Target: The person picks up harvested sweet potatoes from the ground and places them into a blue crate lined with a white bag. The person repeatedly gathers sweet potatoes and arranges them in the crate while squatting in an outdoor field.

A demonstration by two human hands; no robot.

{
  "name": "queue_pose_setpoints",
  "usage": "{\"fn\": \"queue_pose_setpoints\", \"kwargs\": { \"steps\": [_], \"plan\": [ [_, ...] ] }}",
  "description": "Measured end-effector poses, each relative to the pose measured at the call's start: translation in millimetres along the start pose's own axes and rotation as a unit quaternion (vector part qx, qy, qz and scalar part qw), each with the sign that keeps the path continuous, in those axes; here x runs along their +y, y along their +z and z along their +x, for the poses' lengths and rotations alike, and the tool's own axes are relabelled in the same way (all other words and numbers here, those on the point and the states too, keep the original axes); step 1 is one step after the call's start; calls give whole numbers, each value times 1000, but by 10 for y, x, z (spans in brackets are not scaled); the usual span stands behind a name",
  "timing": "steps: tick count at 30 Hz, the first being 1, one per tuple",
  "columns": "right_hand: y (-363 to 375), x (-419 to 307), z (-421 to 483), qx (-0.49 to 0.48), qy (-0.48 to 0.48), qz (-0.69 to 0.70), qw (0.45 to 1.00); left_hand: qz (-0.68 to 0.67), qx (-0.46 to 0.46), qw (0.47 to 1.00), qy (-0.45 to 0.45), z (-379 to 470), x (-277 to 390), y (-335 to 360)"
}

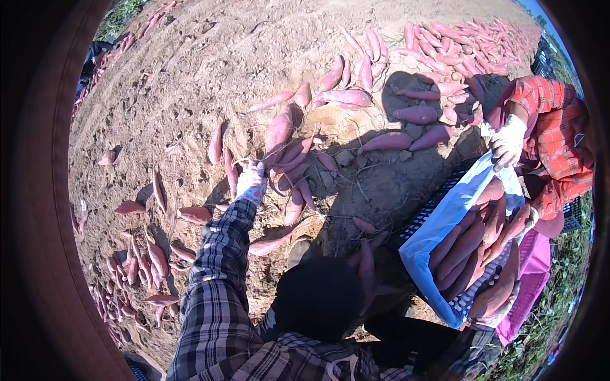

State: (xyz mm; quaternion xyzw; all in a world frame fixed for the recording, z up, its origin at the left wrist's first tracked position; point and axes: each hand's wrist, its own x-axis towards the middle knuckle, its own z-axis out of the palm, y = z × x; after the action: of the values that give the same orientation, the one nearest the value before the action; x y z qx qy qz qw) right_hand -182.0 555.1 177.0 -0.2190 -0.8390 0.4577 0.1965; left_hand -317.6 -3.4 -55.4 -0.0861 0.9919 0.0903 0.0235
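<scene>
My left hand, in a white patterned glove, grips the stem end of a cluster of pink sweet potatoes over the soil. Thin roots trail around it, and its fingertips are partly hidden. At the lower right, my gloved right hand holds a large sweet potato at the near end of a crate. A blue-white plastic liner lines this dark crate. Several long sweet potatoes lie inside, beside white dotted padding.
Opposite, a co-worker in a red checked shirt has one gloved hand at the liner's edge and another at a sweet potato. A large heap of sweet potatoes lies beyond; more lie scattered left. Pink plastic hangs beside the crate.
</scene>
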Motion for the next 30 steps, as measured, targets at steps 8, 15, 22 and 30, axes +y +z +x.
{"fn": "queue_pose_setpoints", "kwargs": {
  "steps": [8,15,22,30],
  "plan": [
    [302,-93,-41,-75,88,238,964,-269,117,890,-349,-1054,-2854,29],
    [203,366,-403,-197,352,363,840,-314,-228,785,-483,-1365,-1790,-439],
    [454,556,-584,-141,346,330,867,-110,-339,924,-137,-612,49,-1257],
    [251,1055,-649,-104,253,217,937,40,-155,985,68,758,592,390]
  ]
}}
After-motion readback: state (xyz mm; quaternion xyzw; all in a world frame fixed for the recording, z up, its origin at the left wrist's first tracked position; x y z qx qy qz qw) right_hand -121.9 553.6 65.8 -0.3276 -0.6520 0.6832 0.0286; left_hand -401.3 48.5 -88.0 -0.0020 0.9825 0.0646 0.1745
